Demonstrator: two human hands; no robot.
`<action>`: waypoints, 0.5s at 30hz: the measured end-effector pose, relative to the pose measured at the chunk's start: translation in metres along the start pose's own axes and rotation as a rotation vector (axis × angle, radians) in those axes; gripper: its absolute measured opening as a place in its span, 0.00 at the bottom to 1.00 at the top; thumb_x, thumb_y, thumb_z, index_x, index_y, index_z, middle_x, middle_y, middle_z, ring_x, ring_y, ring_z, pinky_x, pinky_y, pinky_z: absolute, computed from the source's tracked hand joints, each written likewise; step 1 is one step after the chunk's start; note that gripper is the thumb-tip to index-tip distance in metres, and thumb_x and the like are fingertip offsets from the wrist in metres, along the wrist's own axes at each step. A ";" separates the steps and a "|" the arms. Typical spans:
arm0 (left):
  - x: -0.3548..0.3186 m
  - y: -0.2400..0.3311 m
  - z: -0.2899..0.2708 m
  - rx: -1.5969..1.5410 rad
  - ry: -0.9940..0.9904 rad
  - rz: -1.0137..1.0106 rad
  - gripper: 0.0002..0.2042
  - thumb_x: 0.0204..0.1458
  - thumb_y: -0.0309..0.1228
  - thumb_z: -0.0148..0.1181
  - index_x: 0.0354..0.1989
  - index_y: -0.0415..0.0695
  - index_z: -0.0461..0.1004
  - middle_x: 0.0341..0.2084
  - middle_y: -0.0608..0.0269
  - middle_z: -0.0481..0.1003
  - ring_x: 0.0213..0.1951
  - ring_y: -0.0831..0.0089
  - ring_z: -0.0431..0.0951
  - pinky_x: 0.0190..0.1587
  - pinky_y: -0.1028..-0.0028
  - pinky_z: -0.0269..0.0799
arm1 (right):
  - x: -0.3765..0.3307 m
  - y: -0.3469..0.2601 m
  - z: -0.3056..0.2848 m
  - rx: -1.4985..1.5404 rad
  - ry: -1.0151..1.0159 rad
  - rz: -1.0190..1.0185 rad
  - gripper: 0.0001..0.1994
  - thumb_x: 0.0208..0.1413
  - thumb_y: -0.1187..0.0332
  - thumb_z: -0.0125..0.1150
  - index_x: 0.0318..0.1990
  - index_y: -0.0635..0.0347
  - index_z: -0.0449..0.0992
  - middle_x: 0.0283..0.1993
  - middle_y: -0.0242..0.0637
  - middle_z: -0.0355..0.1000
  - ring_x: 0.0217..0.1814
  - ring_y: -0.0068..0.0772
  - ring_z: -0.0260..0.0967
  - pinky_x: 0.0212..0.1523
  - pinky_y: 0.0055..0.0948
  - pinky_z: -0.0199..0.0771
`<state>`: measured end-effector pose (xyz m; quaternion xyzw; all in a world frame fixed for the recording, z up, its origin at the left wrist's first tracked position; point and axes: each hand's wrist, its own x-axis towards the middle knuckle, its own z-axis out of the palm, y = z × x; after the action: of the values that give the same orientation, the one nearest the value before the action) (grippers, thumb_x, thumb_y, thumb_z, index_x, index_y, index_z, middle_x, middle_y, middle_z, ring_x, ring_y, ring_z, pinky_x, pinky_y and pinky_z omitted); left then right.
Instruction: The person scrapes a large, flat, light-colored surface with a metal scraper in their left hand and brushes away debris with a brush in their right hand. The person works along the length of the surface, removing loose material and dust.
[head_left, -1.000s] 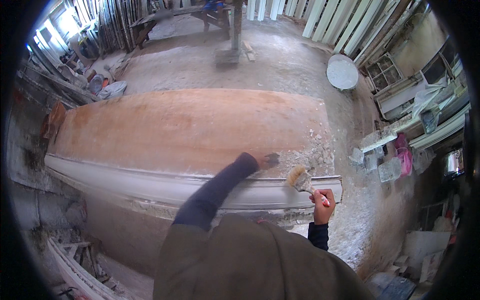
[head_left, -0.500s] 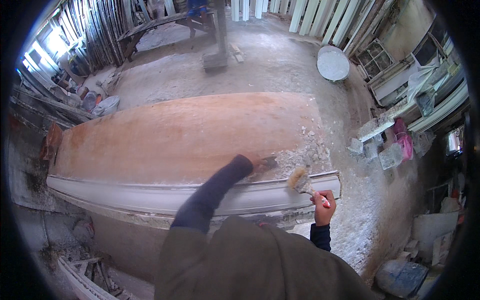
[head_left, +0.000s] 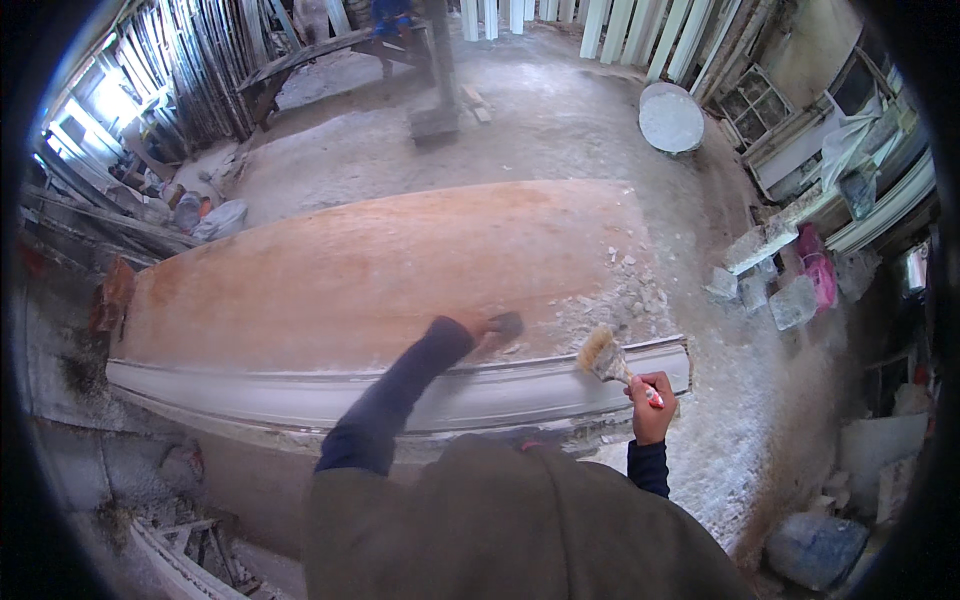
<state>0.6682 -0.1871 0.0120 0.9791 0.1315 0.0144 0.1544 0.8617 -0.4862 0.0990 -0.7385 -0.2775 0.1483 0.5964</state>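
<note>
A long table with a flat, orange-brown top (head_left: 330, 260) stretches in front of me. Over its near part, my left hand (head_left: 482, 332) is closed on a small dark flat piece (head_left: 508, 324), blurred, close to the surface; its exact kind is hard to tell. Off-white crumbs and flakes (head_left: 625, 300) lie scattered on the right end of the top. Fingers of my right hand (head_left: 652, 405) wrap round the red-and-white handle of a wide paintbrush (head_left: 602, 356). Its pale bristles point up and left, above a long white moulding (head_left: 440, 400) along the near edge.
A round white-topped container (head_left: 671, 118) stands on the dusty floor at the far right. A post with a block base (head_left: 434, 122) and a wooden bench (head_left: 310, 52) are beyond the table. Plaster blocks (head_left: 793, 302) and pink plastic (head_left: 818, 272) lie to the right.
My left hand has slid left across the top with the dark piece, away from the flakes. The right hand still holds the paintbrush above the moulding; the view has shifted slightly.
</note>
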 end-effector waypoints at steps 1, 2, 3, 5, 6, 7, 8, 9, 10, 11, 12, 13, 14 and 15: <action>0.010 0.007 0.011 -0.010 0.083 0.034 0.12 0.50 0.34 0.45 0.40 0.55 0.72 0.32 0.54 0.73 0.37 0.56 0.73 0.39 0.60 0.68 | 0.000 -0.003 0.003 0.007 -0.007 0.013 0.04 0.50 0.74 0.54 0.28 0.64 0.68 0.22 0.33 0.68 0.25 0.20 0.67 0.28 0.18 0.66; 0.026 0.024 0.014 -0.024 0.008 -0.048 0.12 0.50 0.34 0.44 0.40 0.54 0.72 0.33 0.54 0.73 0.38 0.57 0.73 0.39 0.60 0.68 | -0.001 -0.003 0.004 0.011 -0.003 0.029 0.03 0.50 0.74 0.54 0.28 0.64 0.69 0.22 0.34 0.69 0.25 0.20 0.67 0.29 0.19 0.65; 0.039 0.043 0.016 -0.033 -0.048 -0.137 0.12 0.50 0.35 0.44 0.40 0.54 0.72 0.33 0.54 0.73 0.38 0.57 0.73 0.40 0.60 0.68 | 0.000 -0.004 0.006 0.014 -0.016 0.022 0.03 0.50 0.74 0.55 0.28 0.64 0.69 0.22 0.33 0.69 0.25 0.20 0.67 0.29 0.19 0.65; 0.059 0.072 0.016 -0.034 -0.082 -0.214 0.12 0.51 0.35 0.43 0.40 0.53 0.72 0.34 0.54 0.73 0.38 0.57 0.73 0.40 0.60 0.69 | -0.001 -0.004 0.005 0.016 -0.020 0.014 0.03 0.50 0.74 0.55 0.28 0.64 0.69 0.21 0.33 0.69 0.25 0.20 0.67 0.28 0.18 0.65; 0.064 0.077 0.013 -0.036 -0.073 -0.212 0.12 0.51 0.35 0.42 0.39 0.52 0.72 0.35 0.54 0.72 0.39 0.57 0.73 0.40 0.60 0.69 | 0.000 -0.007 0.005 0.023 -0.021 0.011 0.03 0.50 0.74 0.55 0.28 0.64 0.69 0.21 0.33 0.69 0.25 0.20 0.67 0.28 0.18 0.65; 0.061 0.073 0.007 -0.043 -0.055 -0.188 0.12 0.51 0.34 0.42 0.40 0.52 0.72 0.35 0.54 0.72 0.39 0.57 0.73 0.40 0.60 0.69 | 0.000 -0.012 0.007 0.031 -0.024 0.007 0.03 0.50 0.75 0.55 0.28 0.64 0.69 0.22 0.33 0.68 0.25 0.20 0.67 0.28 0.18 0.65; 0.059 0.069 0.001 -0.050 -0.038 -0.159 0.12 0.50 0.33 0.42 0.40 0.53 0.72 0.35 0.54 0.72 0.39 0.57 0.73 0.40 0.60 0.69 | 0.000 -0.014 0.006 0.040 -0.024 0.005 0.03 0.49 0.75 0.55 0.28 0.64 0.69 0.22 0.33 0.68 0.25 0.20 0.67 0.28 0.18 0.66; 0.053 0.062 -0.006 -0.053 -0.026 -0.131 0.13 0.50 0.32 0.42 0.41 0.53 0.72 0.35 0.54 0.72 0.40 0.57 0.73 0.40 0.60 0.69 | 0.000 -0.013 0.005 0.027 -0.021 -0.008 0.04 0.50 0.74 0.55 0.28 0.64 0.68 0.22 0.33 0.68 0.25 0.20 0.67 0.28 0.19 0.67; 0.046 0.053 -0.015 -0.031 -0.101 -0.130 0.14 0.49 0.30 0.43 0.42 0.54 0.71 0.36 0.55 0.72 0.40 0.57 0.73 0.40 0.61 0.69 | 0.000 -0.011 0.003 0.015 -0.019 -0.022 0.04 0.50 0.74 0.55 0.27 0.64 0.68 0.22 0.32 0.67 0.24 0.20 0.67 0.27 0.19 0.69; 0.035 0.041 -0.025 -0.006 -0.179 -0.127 0.15 0.48 0.29 0.43 0.44 0.55 0.71 0.37 0.55 0.72 0.41 0.57 0.73 0.40 0.61 0.69 | 0.000 -0.010 0.001 0.005 -0.013 -0.034 0.05 0.51 0.73 0.55 0.27 0.64 0.67 0.23 0.32 0.66 0.24 0.21 0.67 0.27 0.19 0.70; 0.016 0.022 -0.017 -0.096 -0.036 -0.097 0.15 0.48 0.29 0.44 0.44 0.55 0.71 0.37 0.55 0.72 0.40 0.57 0.73 0.40 0.61 0.69 | 0.000 -0.008 0.000 0.005 -0.012 -0.027 0.05 0.51 0.73 0.55 0.27 0.64 0.67 0.23 0.32 0.66 0.24 0.21 0.67 0.27 0.19 0.70; -0.007 0.013 -0.005 -0.201 0.098 -0.076 0.15 0.48 0.29 0.45 0.44 0.55 0.71 0.38 0.55 0.72 0.40 0.57 0.73 0.40 0.61 0.69 | -0.006 -0.007 -0.003 -0.005 -0.021 -0.004 0.05 0.50 0.73 0.55 0.27 0.64 0.67 0.23 0.32 0.66 0.24 0.20 0.67 0.27 0.19 0.70; -0.015 0.013 -0.011 -0.163 0.053 -0.126 0.15 0.48 0.30 0.45 0.44 0.54 0.71 0.39 0.55 0.72 0.40 0.57 0.73 0.40 0.61 0.69 | -0.008 -0.004 -0.004 -0.011 -0.018 0.007 0.05 0.50 0.73 0.55 0.27 0.64 0.67 0.22 0.32 0.66 0.24 0.20 0.67 0.27 0.19 0.70; -0.022 0.019 -0.022 -0.125 0.011 -0.176 0.14 0.48 0.31 0.45 0.43 0.54 0.71 0.40 0.55 0.72 0.40 0.57 0.73 0.39 0.61 0.69 | -0.010 -0.001 -0.006 -0.010 -0.012 0.012 0.05 0.50 0.73 0.55 0.27 0.64 0.67 0.23 0.32 0.66 0.24 0.20 0.67 0.27 0.19 0.70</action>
<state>0.6499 -0.2037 0.0386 0.9521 0.2165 0.0141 0.2153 0.8569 -0.4967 0.1003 -0.7422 -0.2772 0.1548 0.5902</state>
